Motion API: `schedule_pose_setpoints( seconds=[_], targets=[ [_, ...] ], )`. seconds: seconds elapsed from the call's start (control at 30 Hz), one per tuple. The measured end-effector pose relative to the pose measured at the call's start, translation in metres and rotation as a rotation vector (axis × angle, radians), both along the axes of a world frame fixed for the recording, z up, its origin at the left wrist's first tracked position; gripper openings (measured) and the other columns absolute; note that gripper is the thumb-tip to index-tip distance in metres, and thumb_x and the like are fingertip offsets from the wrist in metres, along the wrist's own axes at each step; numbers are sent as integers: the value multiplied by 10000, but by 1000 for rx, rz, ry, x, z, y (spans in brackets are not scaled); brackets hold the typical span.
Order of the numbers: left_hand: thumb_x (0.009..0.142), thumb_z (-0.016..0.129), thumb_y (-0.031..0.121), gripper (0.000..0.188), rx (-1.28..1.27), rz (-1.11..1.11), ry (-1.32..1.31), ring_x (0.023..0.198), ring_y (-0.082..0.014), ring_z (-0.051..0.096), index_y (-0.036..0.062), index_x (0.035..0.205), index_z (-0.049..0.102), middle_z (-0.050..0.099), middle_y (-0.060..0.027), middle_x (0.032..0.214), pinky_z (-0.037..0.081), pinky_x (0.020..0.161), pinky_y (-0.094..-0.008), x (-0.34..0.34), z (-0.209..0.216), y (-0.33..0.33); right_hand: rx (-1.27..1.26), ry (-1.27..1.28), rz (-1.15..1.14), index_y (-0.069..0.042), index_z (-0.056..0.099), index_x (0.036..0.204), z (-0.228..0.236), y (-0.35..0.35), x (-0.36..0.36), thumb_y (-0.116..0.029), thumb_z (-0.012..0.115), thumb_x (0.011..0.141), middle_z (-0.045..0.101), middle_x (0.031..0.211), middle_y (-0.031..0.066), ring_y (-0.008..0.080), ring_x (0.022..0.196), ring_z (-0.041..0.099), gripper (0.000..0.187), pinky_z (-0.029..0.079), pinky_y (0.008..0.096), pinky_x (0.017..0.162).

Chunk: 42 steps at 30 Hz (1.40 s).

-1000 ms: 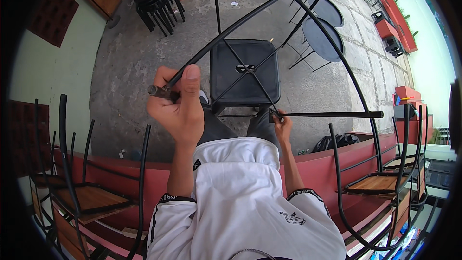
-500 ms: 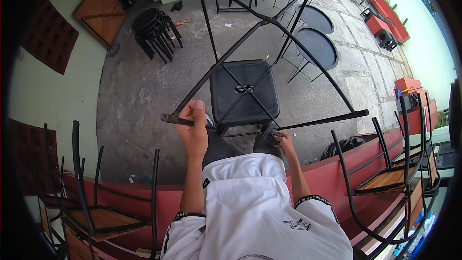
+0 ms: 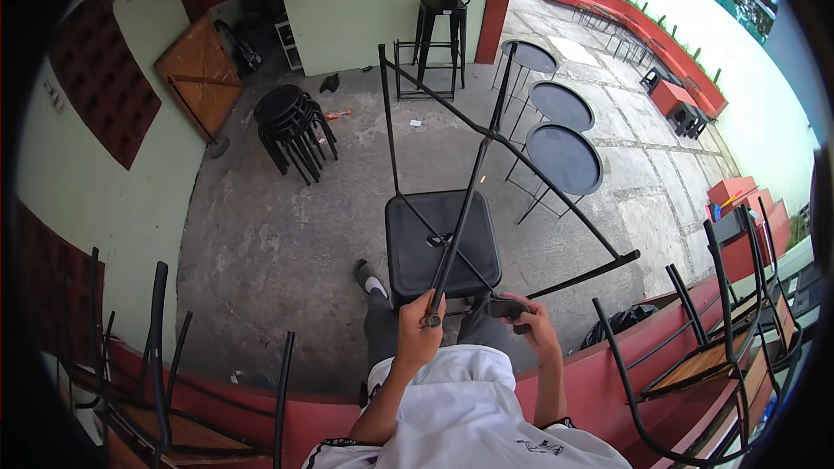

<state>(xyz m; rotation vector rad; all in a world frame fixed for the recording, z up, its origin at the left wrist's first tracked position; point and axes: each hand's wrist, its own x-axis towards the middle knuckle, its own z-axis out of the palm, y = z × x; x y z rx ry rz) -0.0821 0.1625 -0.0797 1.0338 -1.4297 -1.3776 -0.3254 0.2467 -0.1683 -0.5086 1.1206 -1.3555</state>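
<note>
My left hand (image 3: 420,332) is closed around one corner of a black metal folding frame (image 3: 486,133) with crossed tubes, near an open tube end. The frame rises in front of me, tilted, over a black square stool (image 3: 417,247) with a slot in its seat. My right hand (image 3: 540,332) grips a dark grey, bent flat piece (image 3: 506,307); whether it is a folded sheet or a pad I cannot tell. It is held to the right of the frame's near tube, just past my lap.
Round black tray tables (image 3: 565,159) stand to the right of the frame. Stacked round stools (image 3: 280,108) are at the left, a tall chair (image 3: 441,17) at the back. Upturned chairs (image 3: 695,373) with wooden parts flank me on a red ledge (image 3: 330,421).
The near end of the frame has swung right and toward me with my left hand. My right hand has lifted the dark piece off my leg area. The view has tilted up.
</note>
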Motion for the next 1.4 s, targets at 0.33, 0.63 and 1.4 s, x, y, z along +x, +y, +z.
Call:
schedule_pose_setpoints(
  seconds=[0.33, 0.63, 1.4],
  targets=[
    [1014, 485, 280, 418, -64, -31, 6, 551, -41, 333, 24, 685, 448, 378, 34, 573, 264, 495, -274, -7, -12, 18, -4, 334, -246, 34, 536, 1321, -12, -45, -35, 76, 598, 684, 682, 1057, 95, 128, 871, 635, 642, 492, 232, 771],
    [989, 503, 166, 320, -161, -35, -13, 433, -140, 311, -25, 734, 503, 356, -115, 502, 259, 432, -340, -13, -16, 44, -92, -365, -54, 27, 547, 1226, -1, -76, -25, -3, 478, 807, 598, 1183, 177, 306, 1095, 589, 425, 522, 462, 922],
    [983, 522, 266, 373, -119, -303, -33, 490, -229, 344, -3, 729, 471, 393, -145, 551, 309, 480, -352, -27, -23, 49, -961, 1590, -19, -40, 663, 1088, 270, -133, 41, 143, 569, 659, 668, 1144, 124, 297, 1186, 581, 476, 380, 461, 1065]
  ],
)
